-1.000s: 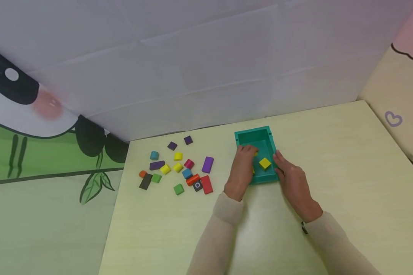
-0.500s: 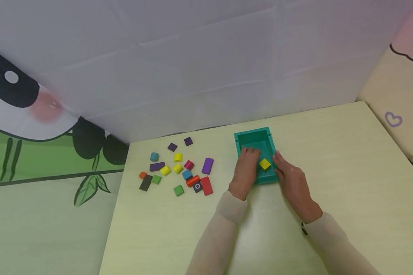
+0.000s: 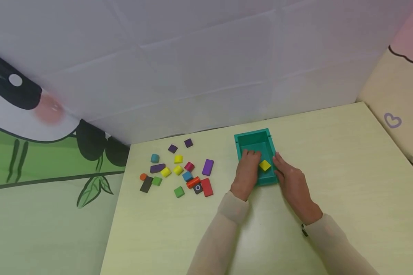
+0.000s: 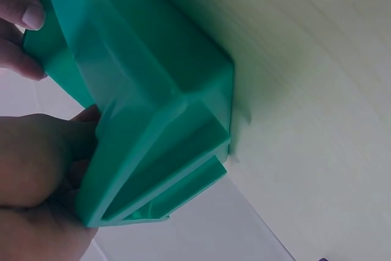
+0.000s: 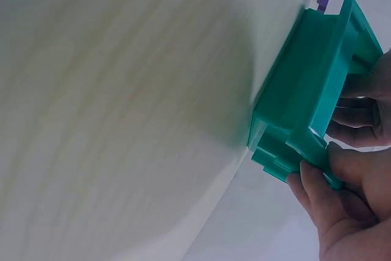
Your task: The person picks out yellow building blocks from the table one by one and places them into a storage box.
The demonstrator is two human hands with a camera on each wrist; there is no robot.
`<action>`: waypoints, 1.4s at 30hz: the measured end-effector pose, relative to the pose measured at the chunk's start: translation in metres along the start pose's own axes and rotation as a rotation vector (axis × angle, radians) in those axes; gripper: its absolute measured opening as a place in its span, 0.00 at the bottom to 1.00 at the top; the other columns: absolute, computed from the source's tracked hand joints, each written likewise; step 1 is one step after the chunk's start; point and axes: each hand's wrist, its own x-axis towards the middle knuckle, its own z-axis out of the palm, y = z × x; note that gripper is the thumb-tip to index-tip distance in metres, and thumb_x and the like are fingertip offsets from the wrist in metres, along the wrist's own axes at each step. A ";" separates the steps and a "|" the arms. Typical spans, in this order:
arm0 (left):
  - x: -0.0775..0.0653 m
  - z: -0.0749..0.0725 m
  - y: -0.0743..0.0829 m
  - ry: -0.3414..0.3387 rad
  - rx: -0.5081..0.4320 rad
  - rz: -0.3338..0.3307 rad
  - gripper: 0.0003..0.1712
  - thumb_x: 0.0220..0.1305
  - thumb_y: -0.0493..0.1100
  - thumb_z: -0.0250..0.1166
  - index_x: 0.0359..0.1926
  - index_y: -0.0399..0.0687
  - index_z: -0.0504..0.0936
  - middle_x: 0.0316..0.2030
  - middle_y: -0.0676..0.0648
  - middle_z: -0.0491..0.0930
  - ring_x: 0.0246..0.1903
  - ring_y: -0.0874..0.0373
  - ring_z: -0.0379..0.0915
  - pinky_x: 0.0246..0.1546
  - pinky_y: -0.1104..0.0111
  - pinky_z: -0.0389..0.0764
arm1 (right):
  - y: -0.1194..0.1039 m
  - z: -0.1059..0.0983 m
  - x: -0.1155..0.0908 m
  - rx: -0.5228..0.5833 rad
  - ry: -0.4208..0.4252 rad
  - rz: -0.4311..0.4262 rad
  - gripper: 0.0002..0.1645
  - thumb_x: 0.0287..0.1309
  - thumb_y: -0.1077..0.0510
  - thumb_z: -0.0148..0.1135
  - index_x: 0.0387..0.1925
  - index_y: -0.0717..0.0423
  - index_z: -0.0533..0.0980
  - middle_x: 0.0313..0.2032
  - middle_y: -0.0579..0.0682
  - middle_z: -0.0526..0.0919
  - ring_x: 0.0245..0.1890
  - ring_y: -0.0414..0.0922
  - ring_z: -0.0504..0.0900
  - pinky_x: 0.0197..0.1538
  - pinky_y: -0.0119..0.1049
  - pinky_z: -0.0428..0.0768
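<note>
We see the right hand [image 3: 297, 191] pinching the right rim of the teal bin [image 3: 252, 132] on the table [image 3: 316, 152], the left hand [image 3: 246, 172] inside, its grip hidden from us, beside a yellow cube [image 3: 265, 165], and loose blocks [image 3: 178, 170] left of the bin.

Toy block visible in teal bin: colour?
The toy block is yellow, best seen in the head view.

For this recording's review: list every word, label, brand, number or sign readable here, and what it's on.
No word, brand or number reads for certain in any view.
"O"-like white ring: on the small dark block beside the flat red block; too small to tell letter from mark.
Heart outline, a drawing without text: on the pale wall.
</note>
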 end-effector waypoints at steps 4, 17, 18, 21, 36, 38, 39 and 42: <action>0.000 0.001 0.001 0.010 0.011 0.006 0.15 0.72 0.34 0.68 0.57 0.49 0.85 0.53 0.48 0.87 0.50 0.54 0.75 0.57 0.70 0.80 | 0.000 0.000 0.000 0.000 0.005 -0.004 0.33 0.57 0.77 0.71 0.65 0.72 0.75 0.67 0.64 0.76 0.62 0.65 0.80 0.57 0.59 0.83; 0.003 0.002 0.006 -0.011 0.071 -0.020 0.17 0.71 0.36 0.71 0.59 0.51 0.85 0.52 0.48 0.88 0.51 0.55 0.77 0.57 0.71 0.82 | -0.003 -0.003 -0.001 0.001 0.010 -0.001 0.33 0.57 0.77 0.71 0.65 0.71 0.75 0.67 0.64 0.77 0.62 0.65 0.80 0.57 0.59 0.83; 0.003 0.002 0.006 -0.014 0.077 -0.023 0.18 0.71 0.37 0.71 0.59 0.51 0.86 0.51 0.48 0.88 0.51 0.55 0.78 0.57 0.71 0.82 | -0.003 -0.003 -0.001 0.002 0.011 0.000 0.33 0.57 0.77 0.71 0.65 0.71 0.75 0.67 0.64 0.77 0.62 0.64 0.80 0.57 0.59 0.83; 0.005 0.003 0.008 -0.023 0.096 -0.031 0.18 0.71 0.37 0.71 0.60 0.52 0.86 0.51 0.48 0.88 0.52 0.55 0.78 0.56 0.71 0.83 | -0.003 -0.003 0.000 0.007 0.011 0.001 0.33 0.58 0.77 0.71 0.65 0.71 0.75 0.67 0.63 0.76 0.62 0.64 0.80 0.57 0.58 0.83; 0.009 0.008 0.010 -0.058 0.128 -0.052 0.16 0.71 0.41 0.72 0.57 0.53 0.86 0.50 0.49 0.89 0.50 0.57 0.80 0.54 0.71 0.85 | 0.000 -0.002 0.001 -0.007 0.005 -0.010 0.33 0.57 0.76 0.71 0.65 0.71 0.75 0.67 0.65 0.77 0.61 0.65 0.80 0.56 0.59 0.83; 0.009 0.007 0.011 -0.069 0.126 -0.054 0.16 0.70 0.41 0.72 0.57 0.53 0.86 0.50 0.49 0.89 0.50 0.57 0.80 0.54 0.71 0.85 | -0.001 -0.002 0.000 -0.009 0.006 -0.009 0.33 0.57 0.76 0.71 0.65 0.71 0.75 0.67 0.65 0.77 0.61 0.65 0.80 0.56 0.59 0.83; 0.009 0.007 0.011 -0.073 0.124 -0.056 0.17 0.69 0.41 0.73 0.57 0.53 0.86 0.50 0.50 0.89 0.50 0.57 0.80 0.54 0.70 0.85 | -0.001 -0.002 0.000 -0.010 0.005 -0.008 0.33 0.58 0.76 0.71 0.65 0.71 0.75 0.66 0.65 0.77 0.61 0.65 0.80 0.56 0.59 0.83; 0.008 0.006 0.011 -0.077 0.126 -0.055 0.16 0.69 0.42 0.73 0.57 0.53 0.87 0.49 0.50 0.89 0.49 0.57 0.81 0.53 0.70 0.86 | -0.002 -0.001 -0.001 -0.016 0.005 -0.007 0.32 0.58 0.76 0.71 0.65 0.71 0.75 0.66 0.65 0.77 0.61 0.65 0.80 0.56 0.59 0.83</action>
